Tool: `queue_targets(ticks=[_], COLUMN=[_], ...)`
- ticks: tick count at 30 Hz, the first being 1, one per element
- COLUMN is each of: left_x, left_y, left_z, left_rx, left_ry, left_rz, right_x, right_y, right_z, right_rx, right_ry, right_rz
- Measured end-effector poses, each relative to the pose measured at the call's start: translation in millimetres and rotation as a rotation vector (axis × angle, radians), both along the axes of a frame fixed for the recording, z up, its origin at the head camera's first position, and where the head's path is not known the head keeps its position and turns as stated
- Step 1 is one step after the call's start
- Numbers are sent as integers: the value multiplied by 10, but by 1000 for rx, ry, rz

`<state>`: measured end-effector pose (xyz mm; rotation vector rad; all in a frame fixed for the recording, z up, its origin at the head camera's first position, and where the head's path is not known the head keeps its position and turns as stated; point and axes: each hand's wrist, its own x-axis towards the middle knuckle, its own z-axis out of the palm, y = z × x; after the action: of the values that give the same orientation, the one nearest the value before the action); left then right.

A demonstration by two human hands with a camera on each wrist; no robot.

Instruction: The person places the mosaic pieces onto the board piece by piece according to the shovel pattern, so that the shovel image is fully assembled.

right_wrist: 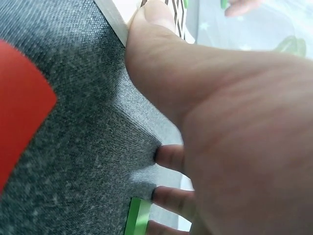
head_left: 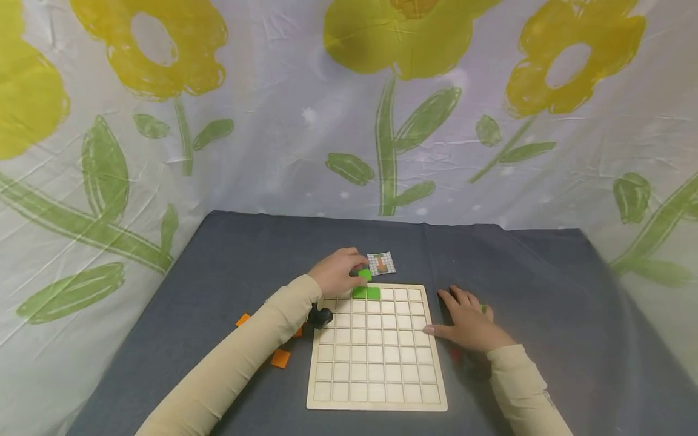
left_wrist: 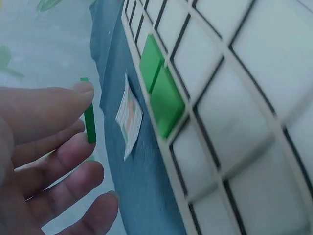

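My left hand [head_left: 338, 272] pinches a green square tile [left_wrist: 89, 117] between thumb and fingertip, just above the far edge of a pale wooden grid board [head_left: 377, 405]. Two green tiles [left_wrist: 167, 103] lie side by side in the board's far row, below that hand. Beyond the board is a small printed card [head_left: 381, 263] with a coloured grid picture. My right hand [head_left: 469, 324] is spread at the board's right side. Its thumb rests on the board's edge, and its fingertips touch the cloth. Close to those fingers lies another green tile [right_wrist: 138, 218].
Several orange tiles [head_left: 280, 358] lie left of the board, partly behind the left sleeve. A red piece [right_wrist: 22, 107] is on the cloth near the right wrist. Dark grey cloth [head_left: 245, 242] covers the table, with a flower-patterned curtain [head_left: 272, 151] behind.
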<state>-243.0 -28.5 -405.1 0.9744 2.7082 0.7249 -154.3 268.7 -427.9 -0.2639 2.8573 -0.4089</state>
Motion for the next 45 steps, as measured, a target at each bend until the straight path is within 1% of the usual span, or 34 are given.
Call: queue_targets(ticks=[3,7,8,13,15,19,24,33,40,45], left_x=[2,11,15,31,26,23,43,38,47,46], left_y=[93,169,184,295,347,400,414,448,453,461], left_z=[-18,-63,-78,-158,-194,-248,-254,-276,-277,-280], left_rx=[-9,2,9,32,31,24,26,8,6,-5], left_ry=[10,33,50,26,1,9,24,59,64,75], left_rz=[-30,-53,-64,-96,-105,-116,-115,-124,-132,-127], right_x=[-1,-7,-8,-5,-1,1,2,4,6,3], right_y=[1,-9,-12,-6,-1,-13,-22,-6,-12,-13], right_z=[-2,5,9,12,12,15,19,19,19,19], right_rx=[7,1,-3,2,7,5,10,11,6,7], right_ry=[-5,-3,-1,-8,-14,-15,-10,-1,7,15], right_rz=[-5,-3,-5,-19,-24,-24,-25,-29,-29,-27])
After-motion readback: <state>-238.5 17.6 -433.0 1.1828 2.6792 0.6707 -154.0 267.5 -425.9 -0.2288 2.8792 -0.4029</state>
